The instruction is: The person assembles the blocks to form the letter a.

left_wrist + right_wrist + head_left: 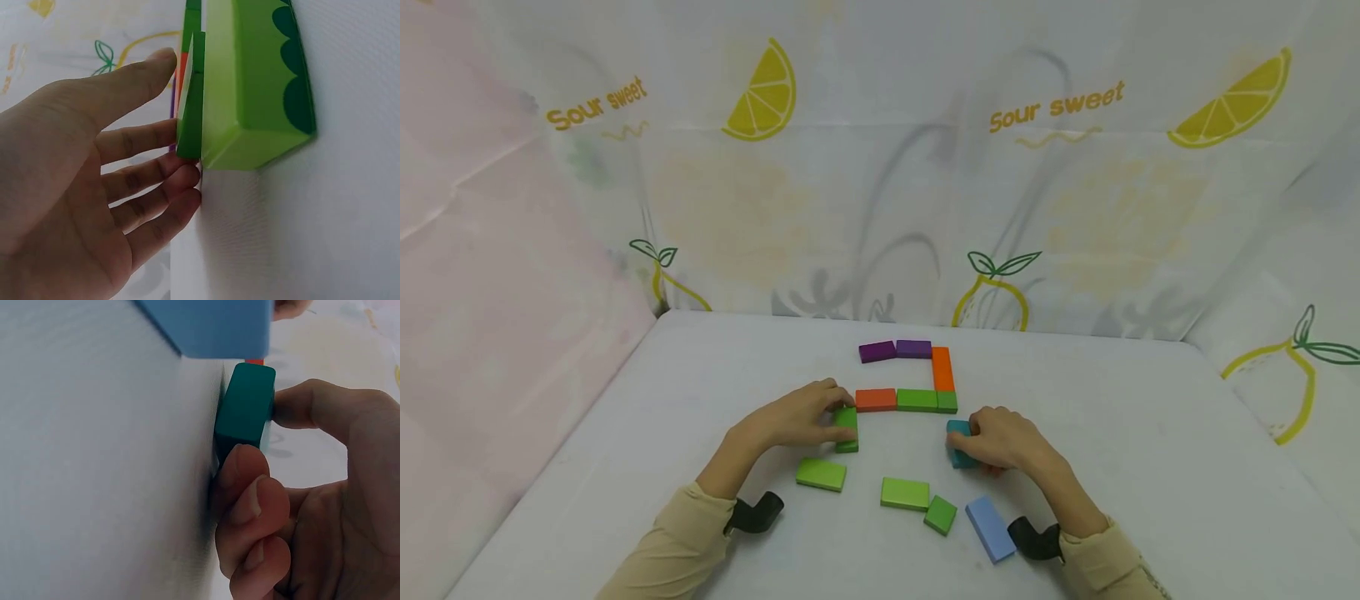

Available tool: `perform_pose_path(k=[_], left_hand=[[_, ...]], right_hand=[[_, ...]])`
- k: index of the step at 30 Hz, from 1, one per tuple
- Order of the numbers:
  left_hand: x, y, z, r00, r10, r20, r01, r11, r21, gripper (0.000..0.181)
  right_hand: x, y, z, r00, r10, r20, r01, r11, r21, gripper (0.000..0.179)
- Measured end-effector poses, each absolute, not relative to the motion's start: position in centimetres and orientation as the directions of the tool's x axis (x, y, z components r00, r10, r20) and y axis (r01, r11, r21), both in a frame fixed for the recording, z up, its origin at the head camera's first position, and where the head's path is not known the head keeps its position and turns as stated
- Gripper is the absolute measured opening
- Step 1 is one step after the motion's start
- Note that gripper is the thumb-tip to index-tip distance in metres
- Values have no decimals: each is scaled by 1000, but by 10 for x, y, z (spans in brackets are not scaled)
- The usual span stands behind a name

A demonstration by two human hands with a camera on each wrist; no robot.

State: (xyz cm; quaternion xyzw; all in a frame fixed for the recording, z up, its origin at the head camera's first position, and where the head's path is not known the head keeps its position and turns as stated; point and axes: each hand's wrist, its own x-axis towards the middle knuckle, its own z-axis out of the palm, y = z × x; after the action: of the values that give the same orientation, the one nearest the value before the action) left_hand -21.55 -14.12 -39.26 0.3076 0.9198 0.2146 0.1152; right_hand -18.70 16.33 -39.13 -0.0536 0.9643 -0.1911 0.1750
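You seem mid-placement, left fingers [144,139] curled round the green block [847,420] nearer the desk's [625,417] left edge, right fingers [250,506] pinching the teal block [245,403] nearer its right, likely needing careful alignment next.

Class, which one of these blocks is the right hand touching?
The teal block. Only it meets the right hand; the light blue block lies apart, touched by neither hand.
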Motion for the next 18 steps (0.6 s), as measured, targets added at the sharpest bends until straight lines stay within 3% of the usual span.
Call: perform_pose_path(k=[18], left_hand=[[-216,-142,-392,-776,629,-49,539,702,465,35]], right_hand=[[-188,170,-388,-925,-183,-334,-17,896,-444,36]])
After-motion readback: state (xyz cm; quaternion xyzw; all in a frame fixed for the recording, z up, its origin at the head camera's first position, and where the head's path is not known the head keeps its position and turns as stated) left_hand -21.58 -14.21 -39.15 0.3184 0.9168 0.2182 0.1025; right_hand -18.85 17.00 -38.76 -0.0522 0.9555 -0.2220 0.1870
